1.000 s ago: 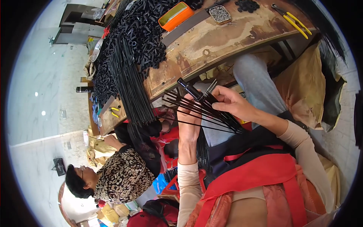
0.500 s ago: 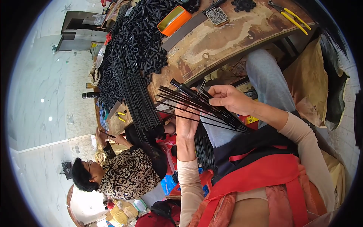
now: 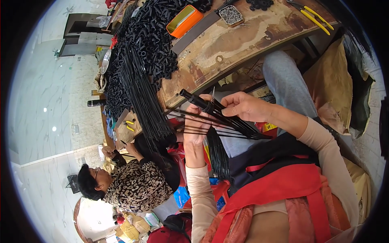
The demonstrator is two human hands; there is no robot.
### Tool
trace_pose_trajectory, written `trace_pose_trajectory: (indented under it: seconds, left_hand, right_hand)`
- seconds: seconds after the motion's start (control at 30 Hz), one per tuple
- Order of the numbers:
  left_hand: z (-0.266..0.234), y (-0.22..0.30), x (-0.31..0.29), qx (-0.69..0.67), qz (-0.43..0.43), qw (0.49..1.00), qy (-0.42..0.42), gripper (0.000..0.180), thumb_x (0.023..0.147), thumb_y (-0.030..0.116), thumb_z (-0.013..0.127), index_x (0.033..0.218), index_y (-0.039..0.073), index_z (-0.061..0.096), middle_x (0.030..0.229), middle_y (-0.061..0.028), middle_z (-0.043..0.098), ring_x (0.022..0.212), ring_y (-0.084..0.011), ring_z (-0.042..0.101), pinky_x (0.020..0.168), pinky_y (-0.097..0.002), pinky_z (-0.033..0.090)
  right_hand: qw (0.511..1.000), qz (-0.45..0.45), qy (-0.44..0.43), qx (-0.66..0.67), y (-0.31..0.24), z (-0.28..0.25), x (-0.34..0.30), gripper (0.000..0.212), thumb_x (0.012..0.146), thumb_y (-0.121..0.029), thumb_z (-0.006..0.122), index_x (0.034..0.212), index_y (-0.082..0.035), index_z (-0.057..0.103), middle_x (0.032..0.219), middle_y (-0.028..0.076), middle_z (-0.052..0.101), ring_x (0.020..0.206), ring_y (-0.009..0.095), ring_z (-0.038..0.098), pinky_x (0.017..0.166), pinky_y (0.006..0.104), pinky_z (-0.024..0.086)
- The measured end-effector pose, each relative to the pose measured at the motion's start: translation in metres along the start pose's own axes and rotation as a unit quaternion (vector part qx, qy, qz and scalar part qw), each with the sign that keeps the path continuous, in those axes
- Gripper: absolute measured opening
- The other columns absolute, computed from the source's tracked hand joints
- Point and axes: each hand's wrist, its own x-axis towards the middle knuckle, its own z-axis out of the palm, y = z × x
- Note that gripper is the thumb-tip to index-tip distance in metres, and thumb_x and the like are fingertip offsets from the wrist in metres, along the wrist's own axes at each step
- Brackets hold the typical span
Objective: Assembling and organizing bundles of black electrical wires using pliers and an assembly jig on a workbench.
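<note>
My left hand (image 3: 197, 124) is closed around a black tube (image 3: 189, 96) with a flanged collar, in front of the bench edge. Thin black rods (image 3: 241, 126) run from the collar down to the right, toward my lap. Several other rods pass across my left palm. At the collar, my right hand (image 3: 248, 107) pinches with thumb and forefinger; the small part between those fingertips is hidden. A thin metal wire (image 3: 213, 92) sticks up beside the collar.
The wooden bench (image 3: 227, 52) carries a heap of black tubular pieces (image 3: 152, 36), a long rod bundle (image 3: 142, 97), an orange box (image 3: 184, 21), a dish of small metal bits (image 3: 231, 16) and yellow-handled pliers (image 3: 316, 18). A person in a patterned top (image 3: 139, 184) sits at the left.
The tube has shifted slightly left and down. The rods that fanned out left beside it now lie lower, across my left palm. My right hand has moved slightly left, still at the collar.
</note>
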Motion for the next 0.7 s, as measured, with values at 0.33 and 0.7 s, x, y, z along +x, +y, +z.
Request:
trace_pose_trajectory:
  seconds: [0.33, 0.7]
  left_hand:
    - [-0.018, -0.048, 0.018, -0.047, 0.091, 0.994, 0.05, 0.042, 0.101, 0.034, 0.048, 0.132, 0.006, 0.045, 0.119, -0.0037, 0.057, 0.1, -0.0144, 0.056, 0.086, -0.0294, 0.046]
    - [0.043, -0.024, 0.002, 0.215, 0.214, 0.93, 0.206, 0.021, 0.081, 0.004, 0.076, 0.097, 0.001, 0.062, 0.088, 0.0003, 0.063, 0.077, -0.0067, 0.055, 0.071, -0.0212, 0.044]
  right_hand:
    - [0.987, -0.121, 0.108, 0.015, 0.009, 0.013, -0.003, 0.012, 0.087, -0.004, 0.066, 0.098, 0.0, 0.066, 0.091, 0.003, 0.067, 0.084, 0.009, 0.062, 0.078, 0.0232, 0.049]
    - [0.952, -0.221, 0.181, -0.106, 0.019, 0.032, 0.002, 0.013, 0.087, -0.006, 0.069, 0.098, 0.0, 0.065, 0.094, 0.002, 0.065, 0.089, 0.007, 0.059, 0.081, 0.0205, 0.046]
